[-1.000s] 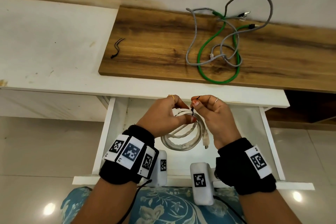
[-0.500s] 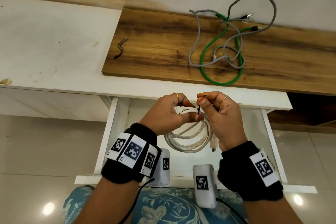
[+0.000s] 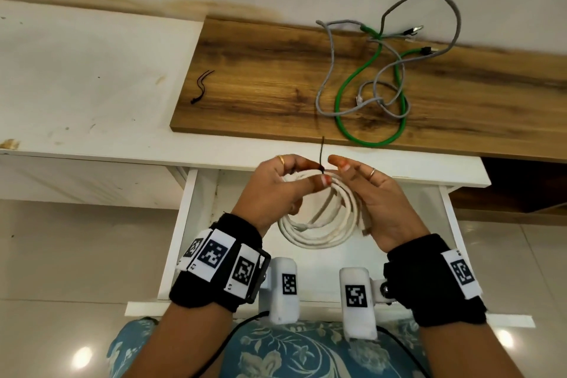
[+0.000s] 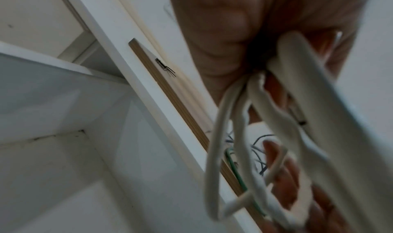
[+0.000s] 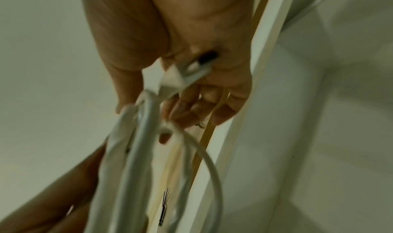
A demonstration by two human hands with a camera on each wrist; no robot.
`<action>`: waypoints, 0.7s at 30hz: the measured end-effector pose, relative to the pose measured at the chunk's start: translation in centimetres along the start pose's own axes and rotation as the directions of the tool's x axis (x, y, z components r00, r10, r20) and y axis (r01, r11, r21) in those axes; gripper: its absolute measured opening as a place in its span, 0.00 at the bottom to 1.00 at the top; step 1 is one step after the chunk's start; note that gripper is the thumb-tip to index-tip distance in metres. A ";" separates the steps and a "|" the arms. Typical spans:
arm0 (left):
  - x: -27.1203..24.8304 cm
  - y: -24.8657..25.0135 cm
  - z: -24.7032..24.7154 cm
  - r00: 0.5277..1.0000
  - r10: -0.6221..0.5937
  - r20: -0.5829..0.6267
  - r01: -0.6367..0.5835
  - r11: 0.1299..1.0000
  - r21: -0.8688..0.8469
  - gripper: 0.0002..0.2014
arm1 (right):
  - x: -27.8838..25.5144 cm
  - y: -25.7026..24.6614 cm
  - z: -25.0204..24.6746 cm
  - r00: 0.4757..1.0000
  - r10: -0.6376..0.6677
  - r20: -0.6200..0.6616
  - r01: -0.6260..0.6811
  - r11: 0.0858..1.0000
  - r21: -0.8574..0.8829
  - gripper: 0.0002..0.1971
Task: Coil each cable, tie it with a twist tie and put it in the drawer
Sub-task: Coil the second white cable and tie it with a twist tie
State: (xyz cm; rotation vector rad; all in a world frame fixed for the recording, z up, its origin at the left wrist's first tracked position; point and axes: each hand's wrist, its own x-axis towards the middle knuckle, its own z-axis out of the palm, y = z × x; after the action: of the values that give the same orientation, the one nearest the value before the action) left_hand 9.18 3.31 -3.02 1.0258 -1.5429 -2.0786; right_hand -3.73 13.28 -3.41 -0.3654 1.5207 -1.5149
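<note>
A coiled white cable [image 3: 316, 233] hangs over the open white drawer [image 3: 190, 224]. My left hand [image 3: 316, 175] pinches the top of the coil between thumb and fingers. A black twist tie [image 3: 322, 150] is wrapped round the coil there, its ends sticking straight up. My right hand [image 3: 352, 175] is beside the coil with relaxed, spread fingers, off the tie. The cable's plug [image 5: 185, 73] lies against the right palm. The left wrist view shows the coil's loops [image 4: 297, 119] close up and blurred.
A wooden board [image 3: 260, 70] lies on the white desk behind the drawer. On it are a green cable [image 3: 346, 89] tangled with grey cables [image 3: 325, 77] at the right, and spare black twist ties [image 3: 201, 86] at the left.
My right hand has let go of the twist tie and opened out. The tie's ends now stand up free. The left hand keeps its hold on the coil.
</note>
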 end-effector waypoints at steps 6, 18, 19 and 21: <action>0.5 0.6 -0.9 0.979 -0.031 -0.203 -0.053 0.916 -0.398 0.06 | -0.3 0.2 -0.5 0.942 0.283 0.181 -0.271 0.958 -0.092 0.35; 0.7 0.0 -1.6 0.961 -0.221 -0.164 0.147 0.916 -0.374 0.11 | 0.2 1.0 0.6 0.986 0.155 0.066 -0.156 0.988 0.015 0.14; 0.6 0.1 -2.4 0.962 -0.238 -0.131 0.191 0.935 -0.298 0.11 | 0.3 1.0 0.3 0.991 0.126 0.042 -0.124 0.991 -0.057 0.13; 0.3 0.0 -4.0 0.960 -0.274 -0.062 0.264 0.955 -0.139 0.11 | 0.4 0.5 -0.5 0.997 0.066 0.042 -0.056 0.975 -0.215 0.10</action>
State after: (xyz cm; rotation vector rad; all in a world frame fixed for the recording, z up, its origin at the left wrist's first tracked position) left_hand 11.90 0.35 -3.67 1.3157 -1.2692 -2.2504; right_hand -4.08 13.37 -4.15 -0.4729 1.6456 -1.2888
